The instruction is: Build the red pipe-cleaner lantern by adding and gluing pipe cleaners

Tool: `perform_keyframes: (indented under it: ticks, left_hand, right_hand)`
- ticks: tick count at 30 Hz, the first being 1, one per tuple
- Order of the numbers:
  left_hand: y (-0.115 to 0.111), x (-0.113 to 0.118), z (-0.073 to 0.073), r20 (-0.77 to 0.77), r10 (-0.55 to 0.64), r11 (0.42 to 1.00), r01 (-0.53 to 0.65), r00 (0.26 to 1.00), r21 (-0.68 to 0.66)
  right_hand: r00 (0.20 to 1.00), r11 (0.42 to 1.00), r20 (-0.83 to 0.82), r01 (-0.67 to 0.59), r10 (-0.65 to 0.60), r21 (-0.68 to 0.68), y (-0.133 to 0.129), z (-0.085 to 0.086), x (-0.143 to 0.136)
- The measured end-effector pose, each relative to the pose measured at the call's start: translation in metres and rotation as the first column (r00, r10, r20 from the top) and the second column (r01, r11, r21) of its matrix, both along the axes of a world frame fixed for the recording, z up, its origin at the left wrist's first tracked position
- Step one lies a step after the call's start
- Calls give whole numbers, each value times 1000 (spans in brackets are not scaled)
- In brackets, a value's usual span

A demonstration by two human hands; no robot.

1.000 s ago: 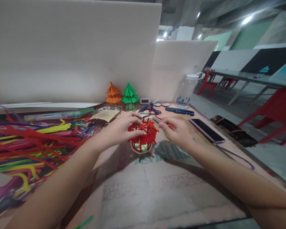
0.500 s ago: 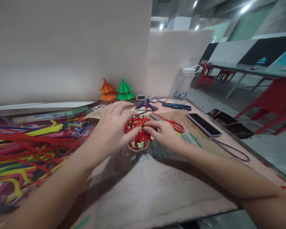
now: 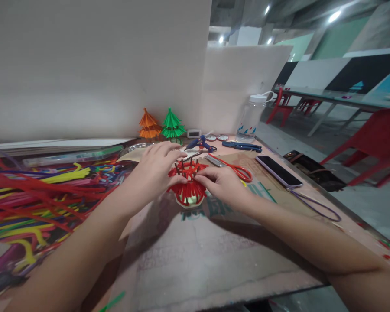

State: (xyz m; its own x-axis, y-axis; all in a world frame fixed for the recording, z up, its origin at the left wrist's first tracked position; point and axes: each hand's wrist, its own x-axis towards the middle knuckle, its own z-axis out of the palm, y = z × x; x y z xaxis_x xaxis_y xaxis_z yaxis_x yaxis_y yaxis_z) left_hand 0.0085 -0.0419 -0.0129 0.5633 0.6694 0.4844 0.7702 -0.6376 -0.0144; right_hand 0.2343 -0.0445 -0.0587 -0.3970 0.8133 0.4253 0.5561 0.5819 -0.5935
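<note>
A small red pipe-cleaner structure (image 3: pixel 191 189) with dark brown upright posts and a pale, many-sided base stands on the cardboard between my hands. My left hand (image 3: pixel 154 171) curves around its left side, thumb at the front and fingers behind, partly hiding it. On the right, thumb and forefinger of my right hand (image 3: pixel 225 184) pinch the structure's edge near the posts. Just behind sits a blue glue gun (image 3: pixel 198 142). Scissors with red handles (image 3: pixel 238 169) lie beyond my right hand.
Many coloured pipe cleaners (image 3: pixel 35 190) heap at the left. Orange (image 3: pixel 148 123) and green (image 3: pixel 173 123) little trees stand by the back board. A water bottle (image 3: pixel 249 119), navy pliers-like tool (image 3: pixel 242 146) and phone (image 3: pixel 278 171) are to the right. Cardboard (image 3: pixel 214 260) covers the table.
My left thumb has moved slightly up and apart from my right fingertips, so more of the red fringe and posts shows. The view has shifted a little.
</note>
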Motion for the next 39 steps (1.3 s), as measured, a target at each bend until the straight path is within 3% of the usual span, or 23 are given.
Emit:
perform_keyframes:
  ticks: [4,8,13,18,20,22,25,31,35,39]
  left_hand:
    - [-2,3,1,2,19,999,-19,1000,49]
    - [-3,2,2,-8,6,1000,-6,1000,11]
    - [-3,-7,5,-3,-20,994,20,1000,-111]
    - [-5,-16,0,31,4,949,6,1000,-315]
    - [-5,-18,-4,14,39,921,-30,999,-389]
    - [-3,-21,-8,-16,69,908,-69,998,-414]
    - [7,-27,-13,-30,66,937,-72,997,-342]
    - [27,-40,-19,-39,131,977,-135,991,-164]
    - [21,-35,-8,-34,128,982,-131,991,-139]
    - [3,-19,8,198,38,999,-44,980,25]
  right_hand:
    - [999,999,1,33,-33,-13,0,-1,-2]
    - [1000,1000,-17,12,-12,-16,0,-2,-2]
    - [1000,1000,12,18,-18,9,0,9,6]
    - [991,984,53,113,-121,138,13,23,20]
    - [988,985,69,127,-136,114,22,21,23]
    - [995,997,66,70,-71,11,29,16,24]
    - [998,990,35,-47,52,-133,32,12,22]
    - [983,980,176,-16,52,-199,21,27,25]
    - [989,992,142,52,-34,-119,14,35,24]
    - [1000,997,2,27,-26,-67,11,28,18]
